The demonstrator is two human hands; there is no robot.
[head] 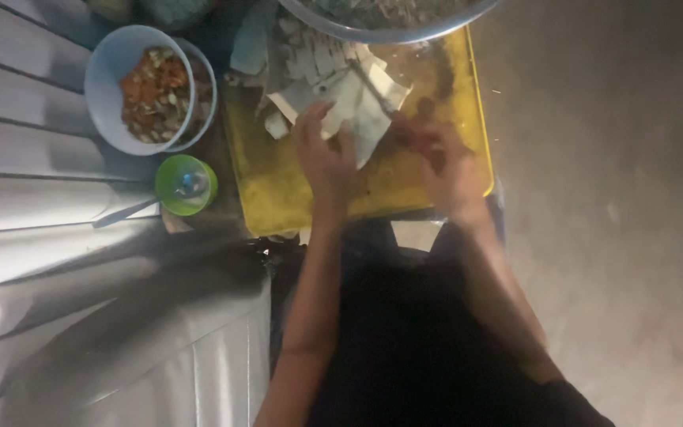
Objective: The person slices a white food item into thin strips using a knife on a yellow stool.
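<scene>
My left hand [324, 154] presses flat on a pile of pale, flat food pieces [353, 107] lying on a yellow cutting board [278, 194]. My right hand [444, 162] is closed around a knife handle; the blade [373, 87] reaches up and to the left across the pale pieces. More cut pale pieces [302, 67] are heaped at the board's far edge. The picture is dim and blurred, so the kind of food is unclear.
A light blue bowl [108, 71] of orange and brown chopped bits stands at the left. A small green cup [187, 184] sits below it. A large metal bowl [389, 32] with dark contents lies beyond the board. Grey ribbed surface at left, bare floor at right.
</scene>
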